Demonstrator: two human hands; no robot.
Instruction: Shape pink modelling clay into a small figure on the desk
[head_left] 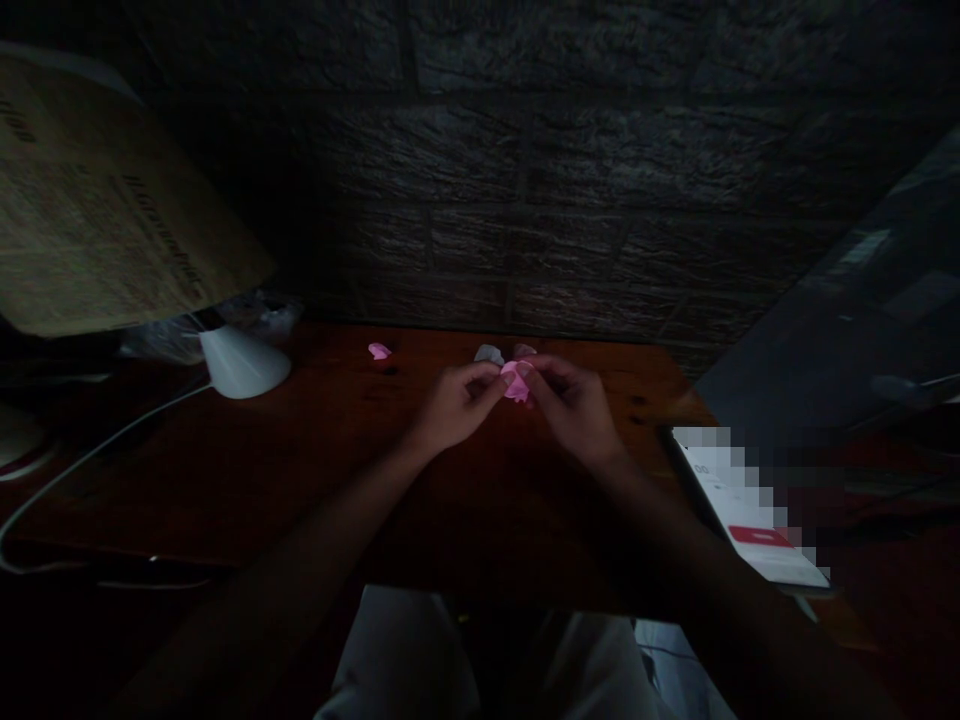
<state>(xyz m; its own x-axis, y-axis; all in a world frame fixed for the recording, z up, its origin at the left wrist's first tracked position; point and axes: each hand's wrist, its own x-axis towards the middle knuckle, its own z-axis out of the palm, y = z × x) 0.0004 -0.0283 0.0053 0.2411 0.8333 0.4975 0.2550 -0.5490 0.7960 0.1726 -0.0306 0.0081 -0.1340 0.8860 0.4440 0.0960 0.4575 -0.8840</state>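
Observation:
Both my hands meet above the middle of a dark wooden table (300,470). My left hand (452,405) and my right hand (571,405) pinch a small pink piece (516,382), perhaps folded paper, between their fingertips. Just behind it on the table lie a small whitish piece (489,353) and another pink bit (524,349). A further pink piece (379,350) lies alone to the left.
A white lamp base (241,362) with a white cable (82,460) stands at the left, under a tilted printed cardboard sheet (97,220). A lit phone (750,510) lies at the table's right edge. A dark brick-patterned wall (525,180) runs behind. The scene is dim.

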